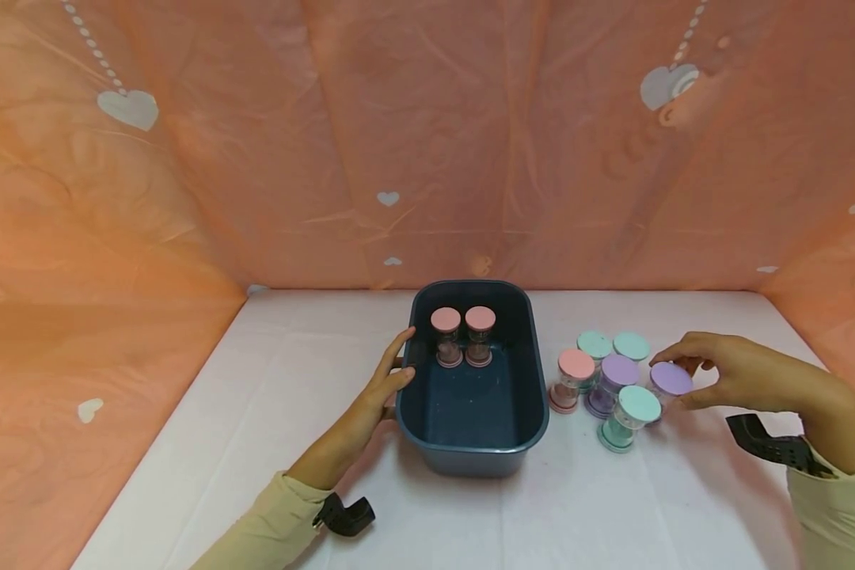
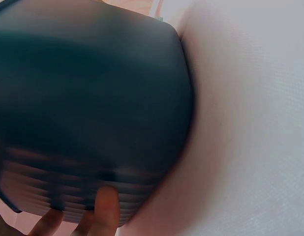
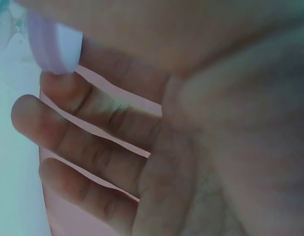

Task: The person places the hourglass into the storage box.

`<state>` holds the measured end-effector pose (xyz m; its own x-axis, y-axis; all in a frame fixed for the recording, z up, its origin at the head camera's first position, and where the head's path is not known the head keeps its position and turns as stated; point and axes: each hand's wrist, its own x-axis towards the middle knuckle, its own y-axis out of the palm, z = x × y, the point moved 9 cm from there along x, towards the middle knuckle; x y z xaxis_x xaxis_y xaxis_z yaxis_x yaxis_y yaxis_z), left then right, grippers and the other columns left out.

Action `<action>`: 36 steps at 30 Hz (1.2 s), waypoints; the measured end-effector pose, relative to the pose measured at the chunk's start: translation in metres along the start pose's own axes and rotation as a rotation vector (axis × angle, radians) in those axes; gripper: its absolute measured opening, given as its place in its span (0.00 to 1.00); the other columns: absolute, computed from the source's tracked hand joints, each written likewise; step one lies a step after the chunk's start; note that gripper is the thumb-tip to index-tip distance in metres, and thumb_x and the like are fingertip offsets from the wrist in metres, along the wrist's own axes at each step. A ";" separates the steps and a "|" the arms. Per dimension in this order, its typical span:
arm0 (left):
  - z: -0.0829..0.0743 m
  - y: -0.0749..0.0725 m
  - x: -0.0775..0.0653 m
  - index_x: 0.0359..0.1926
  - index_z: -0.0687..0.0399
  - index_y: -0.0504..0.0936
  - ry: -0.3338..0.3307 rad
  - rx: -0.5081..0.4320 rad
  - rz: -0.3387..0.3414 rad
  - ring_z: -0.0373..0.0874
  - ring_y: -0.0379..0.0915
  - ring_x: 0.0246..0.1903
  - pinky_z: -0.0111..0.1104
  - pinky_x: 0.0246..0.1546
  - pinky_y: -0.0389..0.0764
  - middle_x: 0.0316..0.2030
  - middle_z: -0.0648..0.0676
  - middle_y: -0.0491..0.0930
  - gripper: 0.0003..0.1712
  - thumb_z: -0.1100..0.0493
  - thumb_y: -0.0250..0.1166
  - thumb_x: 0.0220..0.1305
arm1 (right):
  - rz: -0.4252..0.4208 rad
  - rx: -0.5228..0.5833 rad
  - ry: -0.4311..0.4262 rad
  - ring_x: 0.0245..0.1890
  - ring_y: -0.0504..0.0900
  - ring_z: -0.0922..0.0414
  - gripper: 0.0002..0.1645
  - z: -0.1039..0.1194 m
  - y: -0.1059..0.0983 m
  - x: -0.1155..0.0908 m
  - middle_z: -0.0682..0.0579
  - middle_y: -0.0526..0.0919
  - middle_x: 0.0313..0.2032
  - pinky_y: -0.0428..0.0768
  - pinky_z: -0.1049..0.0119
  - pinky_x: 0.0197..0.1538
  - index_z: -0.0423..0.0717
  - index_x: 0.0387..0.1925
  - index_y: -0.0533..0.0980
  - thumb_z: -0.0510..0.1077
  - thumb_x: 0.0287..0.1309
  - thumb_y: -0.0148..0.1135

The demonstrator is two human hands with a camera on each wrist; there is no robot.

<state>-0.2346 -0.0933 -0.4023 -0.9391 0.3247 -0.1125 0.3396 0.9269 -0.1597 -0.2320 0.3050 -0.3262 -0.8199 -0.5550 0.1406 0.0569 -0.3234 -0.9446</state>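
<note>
A dark blue plastic bin (image 1: 463,463) stands in the middle of the table. Against its left side rests my left hand (image 1: 366,408), fingertips (image 2: 107,204) touching the ribbed outer wall. Inside, toward the far end, two sand timers with pink caps (image 1: 445,320) (image 1: 480,319) stand upright. My right hand (image 1: 744,376) pinches a purple-capped sand timer (image 1: 670,380) between thumb and fingers; the right wrist view shows only its cap (image 3: 53,46). Just left of that hand are another purple timer (image 1: 618,372), a pink timer (image 1: 574,366) and several mint-green timers (image 1: 639,404).
White cloth (image 1: 256,443) covers the table. Orange-pink sheeting (image 1: 470,142) with pale hearts hangs behind and at both sides. The loose timers stand close together beside the bin's right wall. A black strap mount (image 1: 769,443) sits at the right wrist.
</note>
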 end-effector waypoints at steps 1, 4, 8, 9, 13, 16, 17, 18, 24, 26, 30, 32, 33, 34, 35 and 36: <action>0.000 0.000 0.000 0.73 0.11 0.47 0.000 0.000 0.000 0.60 0.50 0.73 0.55 0.55 0.70 0.76 0.55 0.45 0.34 0.39 0.46 0.69 | 0.000 0.003 0.000 0.37 0.75 0.75 0.30 0.000 0.000 0.000 0.76 0.76 0.36 0.77 0.69 0.40 0.63 0.48 0.81 0.48 0.38 0.82; 0.001 0.000 0.000 0.73 0.11 0.47 0.000 -0.011 0.001 0.61 0.51 0.73 0.56 0.57 0.69 0.76 0.55 0.45 0.34 0.39 0.46 0.69 | 0.003 0.009 0.004 0.37 0.75 0.75 0.30 -0.002 0.001 0.000 0.75 0.77 0.36 0.78 0.69 0.40 0.62 0.48 0.81 0.48 0.39 0.82; 0.001 0.001 0.000 0.73 0.11 0.48 0.002 -0.038 0.005 0.62 0.53 0.72 0.56 0.58 0.69 0.75 0.56 0.45 0.33 0.39 0.45 0.69 | 0.010 0.001 0.021 0.38 0.75 0.75 0.30 -0.005 0.002 0.001 0.75 0.78 0.38 0.78 0.70 0.41 0.63 0.48 0.81 0.50 0.39 0.82; 0.001 0.001 0.000 0.73 0.12 0.48 0.004 -0.042 0.006 0.63 0.53 0.72 0.56 0.58 0.69 0.75 0.56 0.45 0.33 0.40 0.45 0.70 | 0.011 -0.007 0.021 0.39 0.75 0.75 0.30 -0.005 0.002 0.001 0.75 0.79 0.39 0.78 0.70 0.41 0.64 0.48 0.81 0.50 0.39 0.82; 0.002 0.001 0.000 0.73 0.12 0.48 0.005 -0.048 0.008 0.62 0.50 0.72 0.54 0.57 0.70 0.76 0.56 0.44 0.33 0.40 0.45 0.70 | 0.006 -0.038 0.014 0.41 0.76 0.74 0.30 -0.006 0.001 0.001 0.73 0.82 0.43 0.78 0.71 0.42 0.65 0.48 0.81 0.53 0.39 0.82; 0.002 0.002 0.000 0.73 0.12 0.48 0.009 -0.048 0.009 0.62 0.50 0.72 0.53 0.56 0.70 0.76 0.56 0.44 0.33 0.40 0.45 0.70 | 0.009 -0.043 0.020 0.41 0.76 0.75 0.30 -0.007 0.000 0.001 0.72 0.82 0.44 0.78 0.71 0.42 0.65 0.49 0.81 0.54 0.39 0.81; 0.001 0.002 0.001 0.73 0.12 0.48 0.010 -0.049 0.008 0.62 0.50 0.72 0.53 0.56 0.70 0.76 0.56 0.44 0.33 0.40 0.45 0.70 | 0.011 -0.041 0.026 0.41 0.76 0.75 0.30 -0.007 0.000 0.001 0.72 0.83 0.45 0.78 0.71 0.42 0.65 0.49 0.82 0.55 0.39 0.81; 0.001 0.002 0.001 0.73 0.12 0.48 0.009 -0.050 0.008 0.62 0.51 0.72 0.53 0.56 0.70 0.76 0.56 0.44 0.33 0.40 0.45 0.70 | 0.015 -0.037 0.034 0.41 0.76 0.75 0.30 -0.008 -0.001 0.001 0.72 0.83 0.45 0.78 0.71 0.42 0.65 0.49 0.82 0.55 0.39 0.81; 0.001 0.002 -0.001 0.73 0.12 0.48 0.005 -0.039 0.008 0.61 0.49 0.73 0.55 0.55 0.70 0.75 0.56 0.45 0.34 0.40 0.46 0.69 | 0.037 0.011 0.102 0.41 0.76 0.73 0.28 -0.011 0.002 0.001 0.71 0.84 0.45 0.76 0.71 0.43 0.69 0.49 0.82 0.58 0.42 0.79; 0.001 0.002 -0.001 0.73 0.12 0.48 0.004 -0.034 0.009 0.61 0.49 0.73 0.56 0.55 0.69 0.75 0.56 0.45 0.34 0.40 0.46 0.70 | 0.047 0.025 0.116 0.41 0.76 0.73 0.27 -0.012 0.003 0.001 0.70 0.85 0.46 0.75 0.70 0.43 0.70 0.50 0.82 0.59 0.43 0.79; 0.002 0.002 -0.001 0.73 0.11 0.47 0.003 -0.030 0.010 0.61 0.50 0.72 0.55 0.56 0.69 0.74 0.56 0.46 0.34 0.40 0.46 0.70 | 0.051 0.023 0.091 0.42 0.76 0.73 0.29 -0.014 0.003 0.001 0.70 0.84 0.47 0.76 0.70 0.43 0.68 0.51 0.82 0.57 0.43 0.79; 0.002 0.002 0.000 0.73 0.11 0.47 0.003 -0.033 0.008 0.62 0.50 0.72 0.54 0.56 0.69 0.75 0.56 0.46 0.34 0.39 0.46 0.70 | 0.047 0.019 0.060 0.42 0.76 0.74 0.29 -0.013 0.003 0.001 0.70 0.84 0.47 0.77 0.70 0.42 0.67 0.51 0.81 0.55 0.43 0.79; 0.002 0.001 0.000 0.73 0.11 0.48 0.002 -0.034 0.006 0.61 0.50 0.72 0.54 0.56 0.69 0.75 0.56 0.45 0.34 0.39 0.46 0.69 | 0.044 0.017 0.044 0.42 0.77 0.74 0.30 -0.013 0.004 0.001 0.71 0.84 0.47 0.77 0.69 0.42 0.67 0.51 0.81 0.55 0.42 0.80; 0.002 0.001 0.000 0.73 0.11 0.48 0.002 -0.036 0.004 0.61 0.50 0.73 0.54 0.56 0.69 0.75 0.56 0.45 0.33 0.39 0.46 0.69 | 0.045 0.018 0.036 0.42 0.77 0.74 0.30 -0.013 0.004 0.001 0.71 0.83 0.47 0.78 0.69 0.42 0.67 0.52 0.81 0.54 0.42 0.80; 0.003 0.001 0.000 0.73 0.11 0.48 0.001 -0.037 0.002 0.61 0.50 0.73 0.53 0.56 0.69 0.76 0.55 0.44 0.33 0.39 0.45 0.69 | 0.049 0.013 0.026 0.42 0.77 0.75 0.30 -0.013 0.005 0.001 0.71 0.83 0.48 0.78 0.69 0.42 0.67 0.52 0.81 0.54 0.42 0.80; 0.003 0.001 0.000 0.73 0.11 0.48 0.001 -0.039 0.002 0.61 0.49 0.73 0.53 0.56 0.69 0.76 0.55 0.44 0.33 0.39 0.45 0.69 | 0.049 0.015 0.018 0.42 0.78 0.74 0.31 -0.013 0.005 0.001 0.71 0.83 0.48 0.78 0.69 0.41 0.67 0.52 0.81 0.54 0.42 0.80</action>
<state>-0.2345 -0.0928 -0.4051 -0.9386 0.3264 -0.1117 0.3388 0.9330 -0.1210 -0.2397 0.3132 -0.3345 -0.8260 -0.5566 0.0891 0.1057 -0.3082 -0.9454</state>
